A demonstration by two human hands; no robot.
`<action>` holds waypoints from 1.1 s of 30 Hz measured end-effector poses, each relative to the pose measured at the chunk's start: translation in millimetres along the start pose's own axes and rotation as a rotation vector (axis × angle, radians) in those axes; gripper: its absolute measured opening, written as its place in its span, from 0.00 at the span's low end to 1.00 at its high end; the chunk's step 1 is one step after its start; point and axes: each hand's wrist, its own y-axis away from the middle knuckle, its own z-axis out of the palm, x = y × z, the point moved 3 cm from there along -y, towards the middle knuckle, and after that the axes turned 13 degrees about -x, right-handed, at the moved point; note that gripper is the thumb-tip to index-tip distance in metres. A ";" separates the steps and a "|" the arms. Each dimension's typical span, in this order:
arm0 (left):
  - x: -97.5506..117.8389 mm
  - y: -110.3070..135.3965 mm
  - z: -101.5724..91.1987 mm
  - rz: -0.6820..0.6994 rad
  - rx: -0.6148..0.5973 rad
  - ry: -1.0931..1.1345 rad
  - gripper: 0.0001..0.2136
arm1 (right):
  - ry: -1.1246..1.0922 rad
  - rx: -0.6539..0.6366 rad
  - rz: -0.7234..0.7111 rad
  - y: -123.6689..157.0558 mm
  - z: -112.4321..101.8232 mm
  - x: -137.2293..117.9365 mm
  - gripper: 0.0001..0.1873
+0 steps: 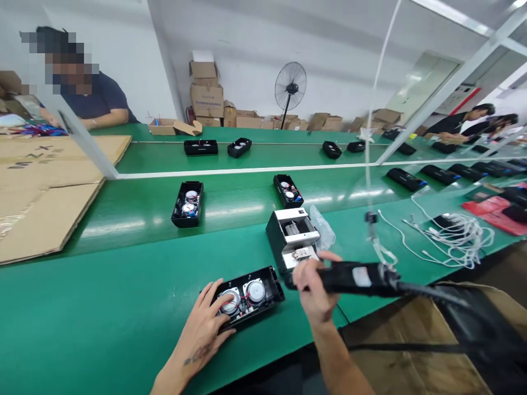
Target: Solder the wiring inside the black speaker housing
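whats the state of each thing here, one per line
left hand: open, flat on the near speaker housing
near speaker housing: open side up, two drivers showing
right hand: shut on the power screwdriver
power screwdriver: held level, tip toward the housing
screw dispenser: standing on the belt
floor fan: upright; spinning or not, cannot tell
white cables: loose, tangled
cardboard sheets: lying flat

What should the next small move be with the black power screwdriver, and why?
Probably swing the black power screwdriver in the right hand left and down toward the open black speaker housing. The left hand already rests on that housing, steadying it on the green belt, while the tool's tip sits beside the housing's end, apparently not yet over it.
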 end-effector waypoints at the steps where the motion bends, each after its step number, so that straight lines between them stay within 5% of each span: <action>1: -0.1 3.3 -5.2 0.021 0.012 -0.024 0.05 | 0.021 0.115 -0.085 -10.3 -16.1 -0.7 0.17; 3: 1.6 7.8 -14.6 0.047 0.050 -0.059 0.02 | 0.106 0.250 -0.167 -27.2 -40.5 1.3 0.17; 6: 8.9 5.3 -24.7 0.048 0.097 -0.072 0.02 | 0.196 0.276 -0.172 -41.1 -56.5 10.0 0.15; 16: 30.2 -32.0 -9.1 0.019 -0.005 -0.029 0.10 | 0.162 0.016 0.046 -35.3 -56.8 19.5 0.16; 20: 33.3 -33.8 4.3 -0.051 -0.085 -0.124 0.19 | -0.020 -0.029 0.035 -11.0 -44.2 -1.0 0.13; 24: 36.7 -34.0 9.5 -0.067 -0.101 -0.186 0.12 | -0.251 -0.079 -0.069 15.1 -18.3 -17.2 0.10; 33: 42.1 -36.2 4.3 -0.035 -0.117 -0.165 0.04 | -0.280 -0.202 -0.037 41.7 22.5 11.0 0.11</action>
